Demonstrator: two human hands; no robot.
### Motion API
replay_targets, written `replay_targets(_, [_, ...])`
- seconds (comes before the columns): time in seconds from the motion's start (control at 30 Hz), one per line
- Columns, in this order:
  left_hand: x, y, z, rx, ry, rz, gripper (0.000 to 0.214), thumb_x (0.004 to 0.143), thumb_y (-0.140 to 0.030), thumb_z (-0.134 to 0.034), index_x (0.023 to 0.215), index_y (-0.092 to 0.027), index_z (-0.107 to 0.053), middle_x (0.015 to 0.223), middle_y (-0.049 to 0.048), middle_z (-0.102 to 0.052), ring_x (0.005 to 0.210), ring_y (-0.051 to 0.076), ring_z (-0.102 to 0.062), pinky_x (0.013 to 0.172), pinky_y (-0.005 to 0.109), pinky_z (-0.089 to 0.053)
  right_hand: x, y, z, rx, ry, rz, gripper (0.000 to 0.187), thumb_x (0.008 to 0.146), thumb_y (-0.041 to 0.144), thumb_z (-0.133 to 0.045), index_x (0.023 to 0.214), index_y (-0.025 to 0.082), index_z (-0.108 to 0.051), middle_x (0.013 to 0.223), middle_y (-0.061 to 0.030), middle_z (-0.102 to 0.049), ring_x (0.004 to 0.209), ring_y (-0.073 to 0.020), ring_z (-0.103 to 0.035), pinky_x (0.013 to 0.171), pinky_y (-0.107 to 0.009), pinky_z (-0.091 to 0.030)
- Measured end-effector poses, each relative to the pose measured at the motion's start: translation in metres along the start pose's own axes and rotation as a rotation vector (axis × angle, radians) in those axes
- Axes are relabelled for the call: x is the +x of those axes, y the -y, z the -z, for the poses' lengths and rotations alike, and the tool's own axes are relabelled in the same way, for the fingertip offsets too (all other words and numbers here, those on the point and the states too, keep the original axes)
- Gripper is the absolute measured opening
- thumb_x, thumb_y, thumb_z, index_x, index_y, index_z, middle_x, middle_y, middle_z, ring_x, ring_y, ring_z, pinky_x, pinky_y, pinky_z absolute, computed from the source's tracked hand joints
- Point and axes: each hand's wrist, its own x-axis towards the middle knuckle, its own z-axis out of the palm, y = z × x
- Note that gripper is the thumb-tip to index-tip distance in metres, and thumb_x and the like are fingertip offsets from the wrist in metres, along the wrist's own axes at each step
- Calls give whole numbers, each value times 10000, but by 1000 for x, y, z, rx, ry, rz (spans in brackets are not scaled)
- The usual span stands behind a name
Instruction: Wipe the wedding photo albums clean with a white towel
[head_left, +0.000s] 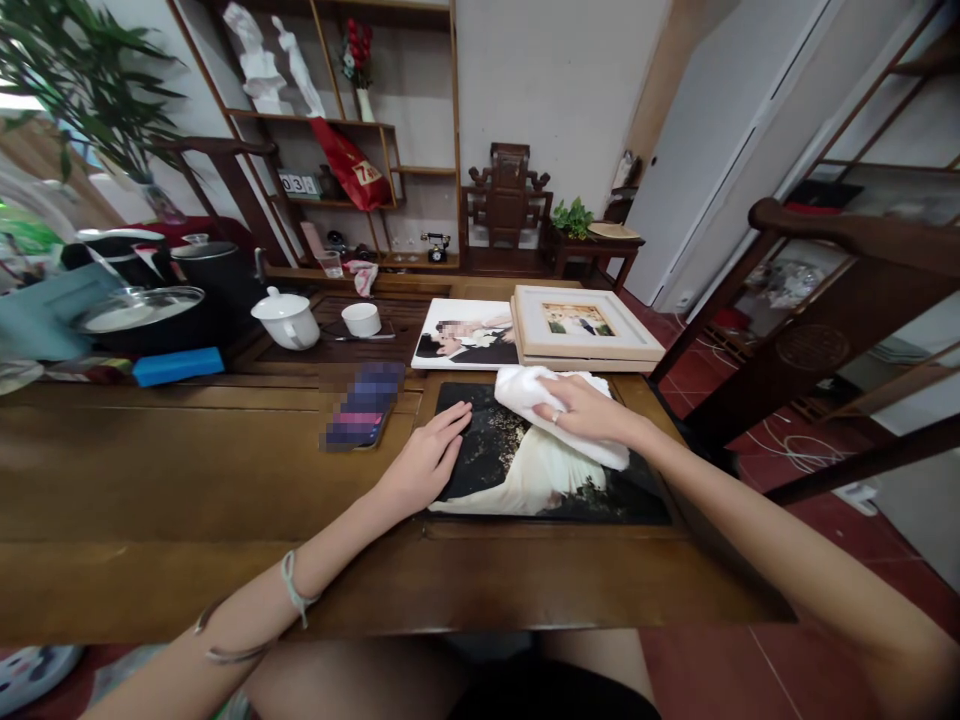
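A dark photo panel point(540, 465) lies flat on the brown counter point(225, 470) in front of you; take it as the clock's centre, twelve pointing away from you. Your left hand point(429, 462) is open and laid flat at the panel's nine o'clock edge, fingers stretched, holding nothing. Your right hand point(583, 408) is closed over a bunched white cloth point(523, 390), which rests on the panel around one o'clock. A phone point(364, 408) lies just beyond your left hand, between nine and ten. A white photo board point(466, 335) sits at eleven, touching a framed picture point(589, 322) between twelve and one. Around ten stand a white cup point(361, 320) and, farther out, a lidded white bowl point(287, 322).
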Motion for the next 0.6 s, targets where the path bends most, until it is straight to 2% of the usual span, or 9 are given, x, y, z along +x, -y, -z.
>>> replay_targets(0.07, [0, 0, 0, 2, -5, -2, 442, 958, -255, -307, 1316, -84, -501, 1432, 118, -445, 1345, 208, -383, 1142, 414, -297, 1, 1, -5, -20, -23, 64, 243, 898, 328, -435, 1007, 179, -592, 1082, -119, -634, 1070, -292, -541, 879, -419, -422])
replay_targets(0.17, [0, 1, 0, 6, -9, 2, 437, 958, -257, -310, 1315, -96, -503, 1431, 112, -448, 1342, 208, -388, 1137, 423, -304, 9, 7, -12, -41, -30, 187, 207, 858, 273, -497, 986, 184, -633, 1105, -102, -650, 1277, -304, -410, 1024, -487, -322])
replay_targets(0.27, [0, 1, -1, 8, -8, 4, 436, 956, -260, -316, 1316, -100, -503, 1431, 113, -448, 1344, 212, -387, 1134, 427, -308, 7, 22, -15, -63, -17, 270, 239, 791, 211, -543, 991, 174, -670, 1251, -122, -594, 1337, -306, -343, 1053, -497, -299])
replay_targets(0.33, [0, 1, 0, 5, -10, 3, 433, 953, -261, -319, 1307, -106, -514, 1426, 116, -455, 1341, 219, -392, 1129, 433, -316, -5, 40, -16, -74, 20, 323, 279, 763, 209, -567, 1015, 175, -681, 1385, -141, -481, 1357, -329, -304, 1053, -518, -295])
replay_targets(0.43, [1, -1, 2, 1, 0, 3, 434, 947, -252, -310, 1290, -102, -529, 1418, 126, -463, 1335, 231, -402, 1121, 441, -329, -34, 72, -18, -72, 129, 397, 301, 734, 225, -612, 1024, 218, -690, 1466, -134, -370, 1379, -378, -227, 1054, -600, -237])
replay_targets(0.53, [2, -3, 4, -2, 9, 0, 443, 940, -239, -302, 1296, -94, -521, 1421, 131, -458, 1339, 232, -397, 1121, 440, -327, -59, 96, -21, -53, 196, 455, 248, 731, 278, -643, 967, 235, -707, 1490, -133, -320, 1384, -405, -186, 1043, -640, -213])
replay_targets(0.6, [1, -4, 4, -2, 10, -2, 446, 938, -236, -302, 1303, -93, -514, 1423, 131, -455, 1341, 233, -393, 1122, 442, -325, -63, 100, -24, -44, 199, 459, 220, 738, 297, -645, 937, 233, -711, 1488, -127, -324, 1385, -396, -189, 1051, -637, -202])
